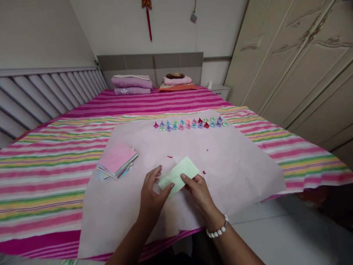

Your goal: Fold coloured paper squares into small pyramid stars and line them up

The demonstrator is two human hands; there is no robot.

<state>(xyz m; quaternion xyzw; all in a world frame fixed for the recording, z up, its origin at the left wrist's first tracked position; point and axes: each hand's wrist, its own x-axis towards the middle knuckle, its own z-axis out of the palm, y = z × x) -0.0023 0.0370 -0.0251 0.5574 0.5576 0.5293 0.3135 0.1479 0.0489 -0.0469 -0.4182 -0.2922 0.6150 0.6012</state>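
Observation:
A pale green square of paper (180,173) is tilted above the white sheet in front of me. My right hand (197,187) pinches its lower right edge, the thumb on top and the fingers mostly hidden behind. My left hand (153,191) is at the paper's left corner. Its thumb touches the lower edge of the paper, while its other fingers are spread beside the corner. To the left lies a stack of coloured paper (117,160), with a pink piece on top. Two rows of small folded paper shapes (188,124) in several colours stand at the far side of the sheet.
A large white sheet (234,162) covers part of a striped bed (44,176). Small dark red scraps (204,172) lie past the green paper. Folded bedding (132,84) is piled by the headboard (124,62). A wardrobe (286,55) stands right, a railing (55,90) left.

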